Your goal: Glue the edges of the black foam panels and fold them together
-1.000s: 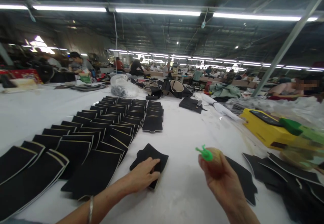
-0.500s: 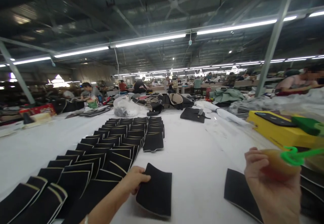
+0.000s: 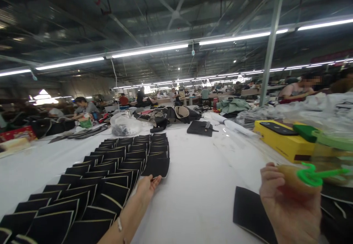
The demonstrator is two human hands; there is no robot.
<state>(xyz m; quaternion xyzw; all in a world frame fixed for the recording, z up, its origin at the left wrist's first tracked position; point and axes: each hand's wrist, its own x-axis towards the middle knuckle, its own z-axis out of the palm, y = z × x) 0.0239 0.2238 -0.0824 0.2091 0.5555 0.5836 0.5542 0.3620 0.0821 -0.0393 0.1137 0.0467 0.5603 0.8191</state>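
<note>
My left hand (image 3: 150,186) pinches the near edge of a black panel (image 3: 156,166), which lies at the front end of the right-hand row of overlapping panels. Rows of similar black panels (image 3: 91,179) with pale edges fan out across the left of the white table. My right hand (image 3: 286,203) is wrapped round a squeeze bottle (image 3: 292,179) of amber liquid with a green nozzle cap, held tilted with its spout to the right. Beneath and left of that hand, another black panel (image 3: 249,212) lies on the table, partly hidden by the wrist.
A yellow box (image 3: 286,144) stands at the right, beside a clear tub with a light green rim (image 3: 333,141). Farther back on the white table (image 3: 198,185) lie a black flap piece (image 3: 201,128), a plastic bag (image 3: 125,124) and piled bag parts. Several people work beyond.
My left hand has carried the loose black panel forward and left, onto the front of the right-hand row. My right hand still holds the bottle. The view has turned slightly right.
</note>
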